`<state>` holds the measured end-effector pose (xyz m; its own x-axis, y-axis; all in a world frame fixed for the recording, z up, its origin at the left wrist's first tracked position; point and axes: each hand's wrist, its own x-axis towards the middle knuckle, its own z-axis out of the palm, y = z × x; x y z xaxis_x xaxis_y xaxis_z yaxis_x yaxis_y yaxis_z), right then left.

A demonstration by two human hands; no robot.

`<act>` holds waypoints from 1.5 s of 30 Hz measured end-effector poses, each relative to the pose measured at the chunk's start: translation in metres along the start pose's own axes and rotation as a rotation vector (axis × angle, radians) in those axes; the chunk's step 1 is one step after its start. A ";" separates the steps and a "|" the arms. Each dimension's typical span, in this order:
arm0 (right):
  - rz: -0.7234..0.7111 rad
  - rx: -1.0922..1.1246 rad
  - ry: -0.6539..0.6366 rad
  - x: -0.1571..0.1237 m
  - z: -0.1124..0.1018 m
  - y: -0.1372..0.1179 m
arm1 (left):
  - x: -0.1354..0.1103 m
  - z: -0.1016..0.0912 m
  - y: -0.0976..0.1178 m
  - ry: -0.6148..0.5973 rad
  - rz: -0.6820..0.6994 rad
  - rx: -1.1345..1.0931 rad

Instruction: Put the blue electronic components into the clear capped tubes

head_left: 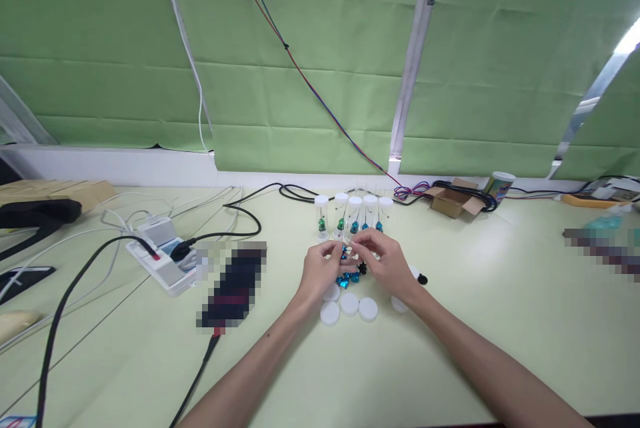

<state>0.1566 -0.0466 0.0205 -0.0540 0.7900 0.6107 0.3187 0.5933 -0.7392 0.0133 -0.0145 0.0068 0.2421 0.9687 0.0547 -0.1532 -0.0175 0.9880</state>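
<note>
Lids: White lids lie flat on the tabletop, nearest the viewer between the forearms; one shows partly behind the right forearm.
Pile: Shiny blue bits sit loose beyond the lids, below the fingers, a black bit just beside them.
Left hand: The left hand has its grip pinched on a small blue piece.
Right hand: The right hand bends its fingers in to meet the left; whether its grip holds the piece or a thin wire is too small to make out.
Piece: Held between the two hands, above the pile; its long axis looks near upright, though fingers hide much of it and which end leads is unclear.
Jars: Five clear jars with white tops stand upright in a row just beyond the hands, green bits showing in the left two, blue in the others, thin wires alongside; the hands partly cover the row.
Left side: A blurred dark object and a white power strip lie well apart from the work.
Back: A cardboard box and a can stand before green blinds.
</note>
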 end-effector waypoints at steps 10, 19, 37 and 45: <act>-0.042 -0.048 0.085 0.000 -0.002 -0.002 | -0.002 0.006 0.005 -0.027 0.062 -0.061; -0.075 -0.087 0.133 0.000 -0.002 -0.002 | -0.001 0.001 0.000 0.033 0.148 0.070; 0.078 0.038 0.196 0.002 -0.002 0.000 | -0.004 0.001 0.010 0.122 0.209 0.102; 0.193 0.142 0.198 0.003 -0.002 0.006 | -0.004 0.001 0.011 0.121 0.202 0.105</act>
<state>0.1602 -0.0405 0.0187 0.1847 0.8528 0.4885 0.1693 0.4620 -0.8706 0.0121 -0.0185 0.0173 0.0997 0.9653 0.2413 -0.0853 -0.2333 0.9686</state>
